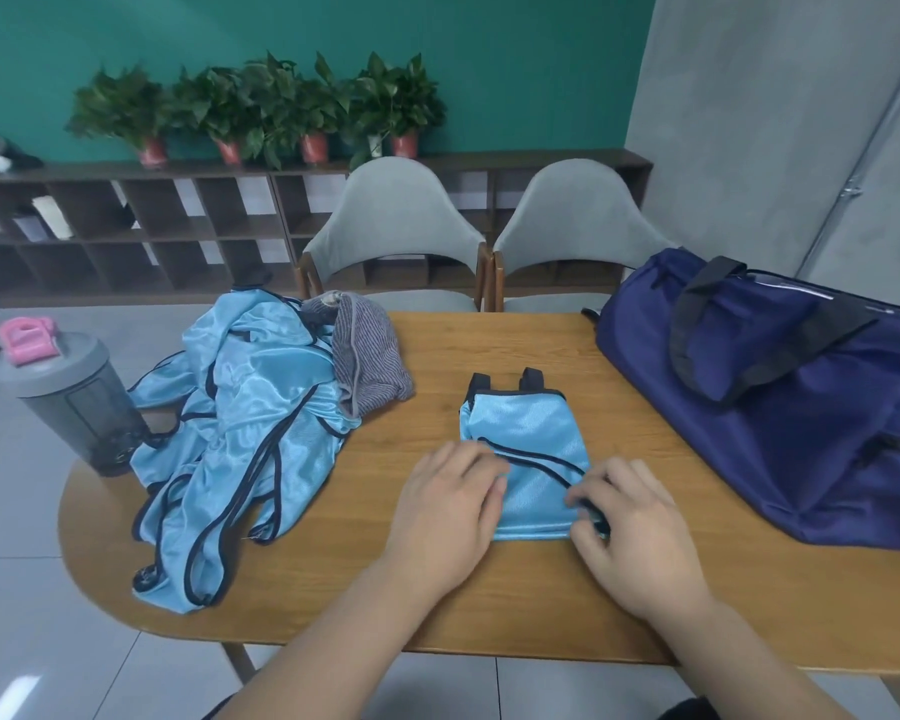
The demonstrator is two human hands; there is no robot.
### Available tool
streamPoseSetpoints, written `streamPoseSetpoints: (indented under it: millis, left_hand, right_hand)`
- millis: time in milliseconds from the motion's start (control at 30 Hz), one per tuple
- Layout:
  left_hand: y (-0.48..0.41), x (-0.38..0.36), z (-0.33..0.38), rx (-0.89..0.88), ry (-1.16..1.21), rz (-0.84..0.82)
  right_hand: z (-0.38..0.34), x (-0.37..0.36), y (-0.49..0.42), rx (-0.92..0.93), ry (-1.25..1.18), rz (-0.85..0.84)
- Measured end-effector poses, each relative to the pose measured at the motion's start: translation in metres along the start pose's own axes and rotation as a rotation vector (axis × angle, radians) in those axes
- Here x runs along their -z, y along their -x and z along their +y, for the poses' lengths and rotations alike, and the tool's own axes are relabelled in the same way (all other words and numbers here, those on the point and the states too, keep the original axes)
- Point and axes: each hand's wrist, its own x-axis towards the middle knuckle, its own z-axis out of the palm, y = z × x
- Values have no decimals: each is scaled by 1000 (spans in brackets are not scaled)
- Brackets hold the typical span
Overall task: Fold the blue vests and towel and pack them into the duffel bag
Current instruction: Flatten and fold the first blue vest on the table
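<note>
The folded vest (526,449) is lying in the middle of the wooden table (463,605), with its two dark straps pointing to the far side and its near edge running straight along the table's front edge. The left hand (448,506) is resting flat on the left edge of this vest, the fingers almost straight, pressing the cloth and holding nothing. The right hand (635,532) is sitting at the near right corner, its fingers curled and pinching the dark trim there. To the left, well apart, a pile of unfolded blue vests (240,433) is spreading over the table, and one end is reaching close to the rounded front edge. The grey striped towel (367,356) is lying crumpled on the far side of this pile, touching it. The dark blue duffel bag (780,407) is standing on the right part of the table, near the right hand but apart from it; I cannot tell if its top is open. Bare wood is showing between vest and bag, and between vest and pile. A grey shaker bottle (79,402) is standing at the left edge, just beside the pile. Two grey chairs (391,215) are standing behind the far edge.
</note>
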Motion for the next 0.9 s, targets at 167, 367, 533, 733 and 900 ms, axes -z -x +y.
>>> streamPoseSetpoints:
  millis: [167, 367, 533, 733, 900]
  left_hand:
    - [-43, -24, 9, 199, -79, -441]
    - [-28, -36, 3, 307, -230, -686]
    - [-32, -34, 5, 323, -200, -675]
    - [-6, -25, -12, 172, -23, -331]
    - [15, -14, -29, 53, 163, -254]
  right_hand:
    - [7, -15, -24, -78, 57, -194]
    - [11, -24, -29, -110, 213, -585]
    - [10, -26, -26, -101, 212, -531]
    - [9, -15, -7, 88, 13, -222]
    - [12, -11, -4, 119, -278, -277]
